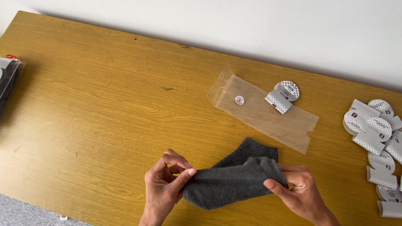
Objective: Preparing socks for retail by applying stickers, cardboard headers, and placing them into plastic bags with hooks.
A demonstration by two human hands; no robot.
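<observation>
- Plainly, the sock (234,178) is dark grey knit cloth, held just above the table (104,109) near its front edge, between both hands.
- Left hand (165,184) pinches the sock's end at 9 o'clock, thumb and forefinger closed on the cloth, other fingers curled behind.
- Right hand (299,190) grips the end at 3 o'clock, thumb on top and fingers under, closed on the fabric.
- Judged by its sag and folds, the sock is light, soft and limp; it should not slip or break, but it will droop wherever it is not supported.
- Best holds look like the two ends, or the cuff edge, where doubled cloth gives the fingers something to pinch; a single mid-point hold would likely let it fold over.
- At 1 o'clock from the sock lies a clear bag (264,113), flat, thin and probably slippery, with a small round sticker.
- On the bag's far end rests a checkered card tag (282,97), stiff-looking and light.
- More tags (377,146) are heaped at 3 o'clock by the table's right edge.
- At 9 o'clock, far left, lies a packet pile (7,79), partly out of view.
</observation>
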